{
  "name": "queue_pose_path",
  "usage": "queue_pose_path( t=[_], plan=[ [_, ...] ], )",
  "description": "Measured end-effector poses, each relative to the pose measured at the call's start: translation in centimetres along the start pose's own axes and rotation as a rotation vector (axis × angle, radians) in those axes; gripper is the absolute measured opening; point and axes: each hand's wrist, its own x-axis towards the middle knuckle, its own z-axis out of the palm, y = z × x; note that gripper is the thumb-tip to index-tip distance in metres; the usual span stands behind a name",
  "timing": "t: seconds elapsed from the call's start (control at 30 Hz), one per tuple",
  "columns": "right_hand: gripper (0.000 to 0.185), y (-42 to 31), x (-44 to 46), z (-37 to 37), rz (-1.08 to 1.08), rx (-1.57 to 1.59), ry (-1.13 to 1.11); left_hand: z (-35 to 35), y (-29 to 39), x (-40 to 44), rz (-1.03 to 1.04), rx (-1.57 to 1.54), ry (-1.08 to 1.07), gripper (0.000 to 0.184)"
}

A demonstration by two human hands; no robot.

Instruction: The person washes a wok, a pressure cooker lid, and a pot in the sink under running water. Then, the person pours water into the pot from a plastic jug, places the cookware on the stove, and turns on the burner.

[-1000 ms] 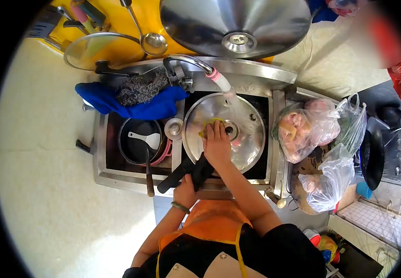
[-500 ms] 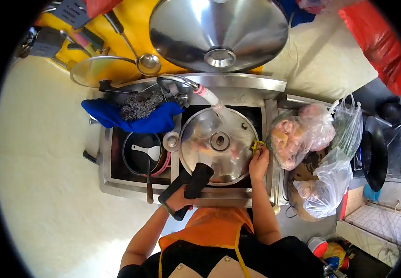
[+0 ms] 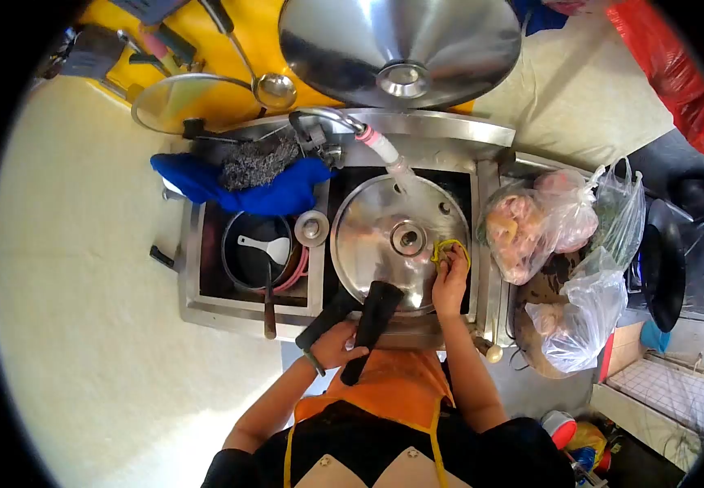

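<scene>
A round metal lid [image 3: 376, 211] lies in the right sink basin, under the faucet [image 3: 378, 145] with water running onto it. My right hand [image 3: 449, 285] pinches a yellow cloth [image 3: 451, 250] against the lid's right side. My left hand [image 3: 338, 345] grips a black handle piece [image 3: 375, 325] at the near edge of the sink; its two dark arms reach over the lid's lower left rim, and how it joins the lid is unclear.
The left basin holds a black pot [image 3: 238, 262] with a white rice paddle [image 3: 267, 246]. A blue cloth [image 3: 275, 191] and a scouring pad [image 3: 258, 163] lie behind it. Bags of meat [image 3: 516, 236] stand right of the sink. A large metal lid [image 3: 401, 41] leans behind.
My right hand with the yellow cloth has moved from the lid's middle to its right side, then slightly inward. My left hand has turned the black piece.
</scene>
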Motion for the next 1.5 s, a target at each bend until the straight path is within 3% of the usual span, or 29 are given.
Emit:
queue_pose_path(
  t=[0.07, 0.2, 0.3, 0.4, 0.43, 0.5, 0.6, 0.7, 0.73, 0.77, 0.83, 0.9, 0.97, 1.07, 1.17, 1.37, 1.5],
  plan=[
    [0.023, -1.4, -0.3, -0.6, 0.025, 0.088, -0.045, 0.0, -1.0, -0.1, 0.093, 0.104, -0.019, 0.038],
    [0.022, -3.1, -1.7, -0.9, -0.179, 0.081, -0.159, 0.1, -2.2, 0.1, 0.285, 0.207, -0.096, 0.031],
    [0.02, -4.4, -2.9, -0.7, -0.191, 0.075, -0.155, 0.2, -2.4, -0.2, 0.375, 0.239, -0.09, 0.027],
    [0.02, -4.1, -2.8, -1.6, 0.246, 0.153, -0.045, 1.0, -3.1, -1.1, 0.399, 0.272, -0.048, 0.023],
    [0.023, -3.9, -2.2, -2.4, 0.206, 0.098, 0.094, 1.2, -3.1, -1.5, 0.383, 0.278, -0.024, 0.021],
    [0.027, -3.3, -0.7, -5.0, 0.09, -0.195, 0.133, 1.3, -2.7, -2.1, 0.37, 0.289, 0.062, 0.016],
    [0.029, -0.8, -0.2, -6.0, -0.285, -0.894, 0.456, 1.5, -1.5, -4.3, 0.381, 0.356, 0.228, 0.016],
    [0.029, -1.7, -2.2, -4.6, -0.351, -0.457, 0.291, 0.0, -0.7, -4.9, 0.303, 0.658, 0.532, 0.024],
    [0.029, -2.9, -4.5, -4.4, -0.132, -0.36, 0.014, -0.6, -0.6, -4.9, 0.203, 0.742, 0.613, 0.039],
    [0.034, -3.7, -7.3, -4.8, 0.094, -0.259, -0.263, -1.1, -0.8, -4.9, 0.087, 0.733, 0.58, 0.043],
    [0.059, -3.5, -11.6, -5.4, 0.64, 0.116, -0.991, -1.5, -1.5, -4.6, -0.132, 0.705, 0.51, 0.05],
    [0.052, -4.3, -16.7, -3.3, 0.94, 0.599, -1.02, -0.6, -3.3, -4.0, -0.155, 0.644, 0.475, 0.056],
    [0.039, -9.1, -18.6, -1.9, 1.254, 1.065, -0.812, -0.1, -3.8, -3.7, -0.098, 0.657, 0.522, 0.056],
    [0.024, -10.2, -18.4, -0.8, 1.299, 1.524, -0.752, 0.3, -3.9, -3.7, -0.017, 0.776, 0.602, 0.056],
    [0.02, -10.7, -18.3, -0.9, 1.382, 1.522, -0.695, 0.4, -4.6, -3.6, 0.036, 0.777, 0.601, 0.055],
    [0.014, -11.6, -18.3, -0.8, 1.269, 1.436, -0.65, 0.4, -4.2, -3.7, -0.017, 0.589, 0.611, 0.053],
    [0.013, -12.0, -18.1, -1.1, 1.231, 1.544, -0.738, 0.6, -4.2, -3.7, -0.008, 0.556, 0.64, 0.052]
  ],
)
